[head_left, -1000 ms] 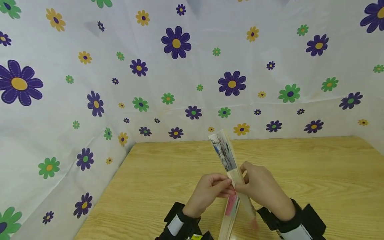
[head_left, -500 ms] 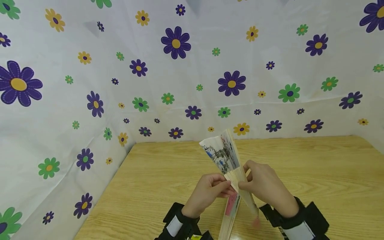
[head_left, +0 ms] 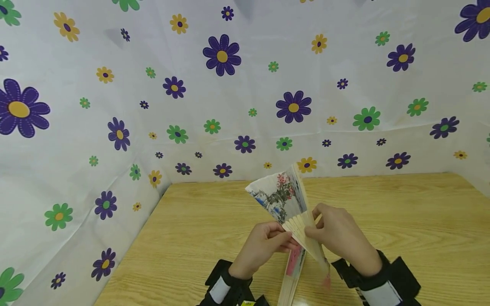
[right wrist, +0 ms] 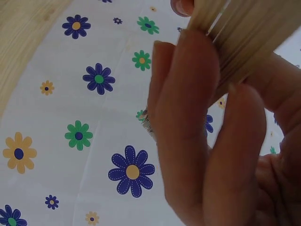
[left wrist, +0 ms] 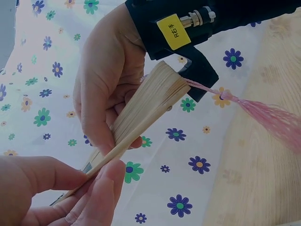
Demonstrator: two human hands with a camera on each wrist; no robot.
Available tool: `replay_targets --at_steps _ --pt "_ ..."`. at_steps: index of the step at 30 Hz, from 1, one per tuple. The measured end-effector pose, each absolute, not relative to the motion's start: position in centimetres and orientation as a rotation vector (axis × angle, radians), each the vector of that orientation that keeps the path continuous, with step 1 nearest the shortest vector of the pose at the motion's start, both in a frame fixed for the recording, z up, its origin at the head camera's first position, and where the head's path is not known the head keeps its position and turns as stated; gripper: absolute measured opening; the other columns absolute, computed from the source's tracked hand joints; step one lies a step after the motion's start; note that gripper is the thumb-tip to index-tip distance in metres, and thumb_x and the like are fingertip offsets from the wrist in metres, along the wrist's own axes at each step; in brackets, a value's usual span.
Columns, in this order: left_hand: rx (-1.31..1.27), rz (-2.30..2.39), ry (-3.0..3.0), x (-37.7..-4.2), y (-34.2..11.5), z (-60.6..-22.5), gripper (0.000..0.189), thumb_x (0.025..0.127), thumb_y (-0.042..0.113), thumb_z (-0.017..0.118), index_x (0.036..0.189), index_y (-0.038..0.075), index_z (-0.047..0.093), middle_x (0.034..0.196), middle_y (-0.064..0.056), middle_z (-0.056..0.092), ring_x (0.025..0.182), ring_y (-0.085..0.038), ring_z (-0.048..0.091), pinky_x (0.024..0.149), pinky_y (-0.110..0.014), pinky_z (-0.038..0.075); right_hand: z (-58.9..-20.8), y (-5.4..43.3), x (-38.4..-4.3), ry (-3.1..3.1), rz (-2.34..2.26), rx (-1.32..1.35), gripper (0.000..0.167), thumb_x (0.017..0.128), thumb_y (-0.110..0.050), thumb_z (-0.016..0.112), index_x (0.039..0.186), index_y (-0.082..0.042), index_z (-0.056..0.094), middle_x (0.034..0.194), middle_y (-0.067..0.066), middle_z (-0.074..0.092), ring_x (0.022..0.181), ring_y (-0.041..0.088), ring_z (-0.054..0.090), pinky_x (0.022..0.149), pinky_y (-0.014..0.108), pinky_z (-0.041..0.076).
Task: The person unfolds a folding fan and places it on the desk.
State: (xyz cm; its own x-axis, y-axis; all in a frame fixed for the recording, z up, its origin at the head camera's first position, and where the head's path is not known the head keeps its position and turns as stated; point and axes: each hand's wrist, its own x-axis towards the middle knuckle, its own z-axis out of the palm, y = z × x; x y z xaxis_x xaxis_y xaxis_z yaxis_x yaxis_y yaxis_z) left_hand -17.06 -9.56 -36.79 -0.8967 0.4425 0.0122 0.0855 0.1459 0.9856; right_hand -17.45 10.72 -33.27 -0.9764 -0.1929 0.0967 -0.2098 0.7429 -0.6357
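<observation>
A folding fan (head_left: 281,193) with a painted white leaf and pale wooden ribs is held up above the table, partly spread. My left hand (head_left: 264,244) pinches its left outer rib between thumb and fingers. On the other side, my right hand (head_left: 338,233) grips the stacked ribs with thumb and fingers. From the fan's pivot end hangs a pink tassel (left wrist: 268,113). In the right wrist view the ribs (right wrist: 244,42) lie between thumb and fingers. Below the raised fan, a second folded fan (head_left: 292,276) with a pink-marked leaf lies on the table.
The wood-grain table (head_left: 183,238) spreads out around the hands. A white cloth (head_left: 252,85) printed with flowers rises behind the table and along its left side. Both wrists wear black straps with mounts (head_left: 398,276).
The raised fan has opened from nearly folded to a wedge, its left edge swinging left and showing red blossoms. My right hand has shifted slightly right; my left stays nearly in place.
</observation>
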Motion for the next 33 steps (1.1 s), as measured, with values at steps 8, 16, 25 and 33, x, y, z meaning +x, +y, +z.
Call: replay_targets --at_steps 8,16,25,33 --pt "0.482 1.828 2.145 -17.1 -9.5 -36.6 0.024 0.106 0.005 0.056 0.113 -0.015 0.067 0.105 -0.030 0.075 0.096 -0.027 0.078 0.086 -0.031 0.064 -33.1 10.9 -17.4 -2.905 1.069 0.274 0.022 0.086 -0.008 0.077 0.097 0.006 0.064 0.078 0.012 0.073 0.058 0.015 0.066 0.049 0.028 0.050" --pt "0.457 1.842 2.143 -17.1 -9.7 -36.5 0.025 0.107 0.006 0.055 0.115 -0.015 0.066 0.104 -0.029 0.075 0.096 -0.029 0.078 0.085 -0.030 0.064 -33.0 11.2 -17.3 -2.877 1.105 0.280 0.017 0.090 -0.012 0.073 0.092 0.003 0.066 0.073 0.008 0.073 0.057 0.014 0.066 0.049 0.028 0.048" --pt "0.417 1.853 2.167 -17.2 -9.8 -36.4 0.024 0.106 0.008 0.056 0.112 -0.013 0.068 0.100 -0.026 0.076 0.090 -0.018 0.078 0.083 -0.028 0.064 -32.8 11.7 -17.5 -2.884 1.020 0.236 0.020 0.091 -0.016 0.076 0.088 0.002 0.069 0.069 0.004 0.070 0.056 0.013 0.062 0.049 0.027 0.046" --pt "0.428 1.863 2.172 -17.2 -9.9 -36.2 0.025 0.107 0.008 0.056 0.112 -0.014 0.066 0.102 -0.027 0.076 0.088 -0.014 0.077 0.085 -0.033 0.064 -32.9 12.0 -17.4 -2.859 1.000 0.247 0.020 0.090 -0.017 0.076 0.080 -0.002 0.068 0.065 0.002 0.068 0.053 0.013 0.059 0.048 0.027 0.042"
